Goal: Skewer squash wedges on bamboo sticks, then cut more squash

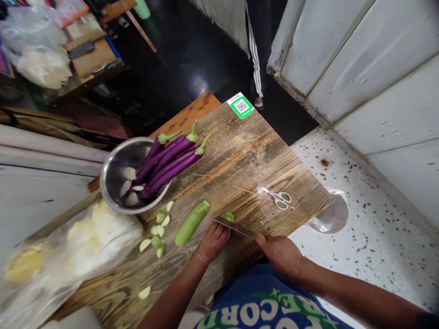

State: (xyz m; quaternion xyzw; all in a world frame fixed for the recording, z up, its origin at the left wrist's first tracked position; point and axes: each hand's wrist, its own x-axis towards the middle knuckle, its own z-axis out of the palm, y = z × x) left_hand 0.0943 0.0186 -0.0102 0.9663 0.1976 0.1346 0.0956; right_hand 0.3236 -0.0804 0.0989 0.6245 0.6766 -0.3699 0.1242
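My right hand [280, 252] is closed round the handle of a knife [233, 226], whose blade lies across a small green vegetable piece [227, 215] on the wooden table [240, 155]. My left hand [213, 240] rests fingers-down by the blade, pressing on that piece. A longer green vegetable half [192, 222] lies just left of it. Several cut slices [158, 230] are scattered further left.
A steel bowl [115, 171] holds purple eggplants [171, 162] and pale slices. Scissors [279, 198] lie at the right of the table, a QR sticker [241, 105] at the far corner. A plastic bag of cabbage [92, 242] sits left. A person's legs [255, 59] stand beyond.
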